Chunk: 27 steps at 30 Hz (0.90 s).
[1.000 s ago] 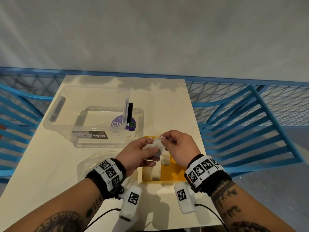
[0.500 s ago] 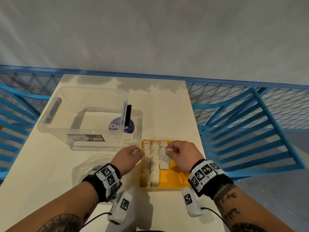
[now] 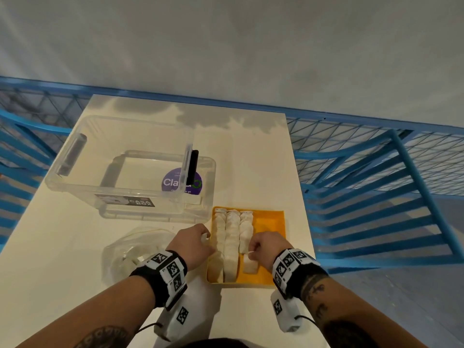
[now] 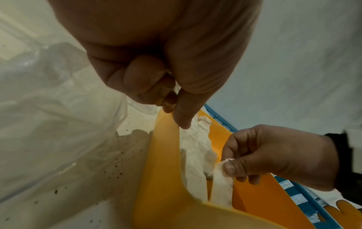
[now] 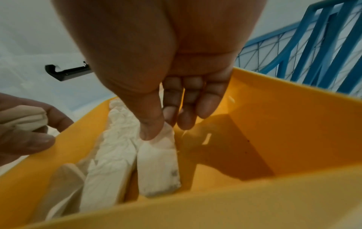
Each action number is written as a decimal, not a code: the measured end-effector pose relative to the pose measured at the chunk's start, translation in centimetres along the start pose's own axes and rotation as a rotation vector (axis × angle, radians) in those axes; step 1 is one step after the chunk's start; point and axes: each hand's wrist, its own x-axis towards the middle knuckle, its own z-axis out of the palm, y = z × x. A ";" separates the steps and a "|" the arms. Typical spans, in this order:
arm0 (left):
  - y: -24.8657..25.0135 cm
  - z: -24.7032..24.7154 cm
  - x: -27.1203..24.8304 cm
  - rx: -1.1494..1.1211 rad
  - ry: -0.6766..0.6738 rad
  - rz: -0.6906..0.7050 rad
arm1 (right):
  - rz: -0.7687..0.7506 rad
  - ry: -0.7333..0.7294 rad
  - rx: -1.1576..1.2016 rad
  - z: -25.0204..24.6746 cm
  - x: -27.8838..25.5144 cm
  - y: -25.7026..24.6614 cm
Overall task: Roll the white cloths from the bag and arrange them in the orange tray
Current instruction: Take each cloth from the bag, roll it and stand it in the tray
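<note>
Right hand (image 3: 261,243) setting a rolled cloth (image 3: 250,264) into the tray (image 3: 272,222); left hand (image 3: 193,243) holding another beside it.
Head: both hands are hovering at the tray on the tabletop (image 3: 251,159), bag (image 3: 130,249) lying left. Left wrist: left fingers (image 4: 149,80) are curling together around a white cloth. Right wrist: right thumb and fingers (image 5: 172,100) are pinching the top of the cloth standing in the third row.

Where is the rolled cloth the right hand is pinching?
The rolled cloth lies inside the orange tray, near end, right of the other rolls.
</note>
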 end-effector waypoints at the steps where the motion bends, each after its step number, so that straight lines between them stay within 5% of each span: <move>1: -0.1 0.1 0.0 0.002 0.003 -0.001 | 0.010 0.009 0.006 -0.1 0.5 -0.1; 18: 0.0 0.0 0.1 0.017 0.011 0.003 | 0.136 0.144 0.071 -0.4 2.6 -0.5; 27: 0.6 -0.7 -0.5 -0.119 0.021 0.046 | 0.214 0.094 0.109 0.2 1.9 -0.7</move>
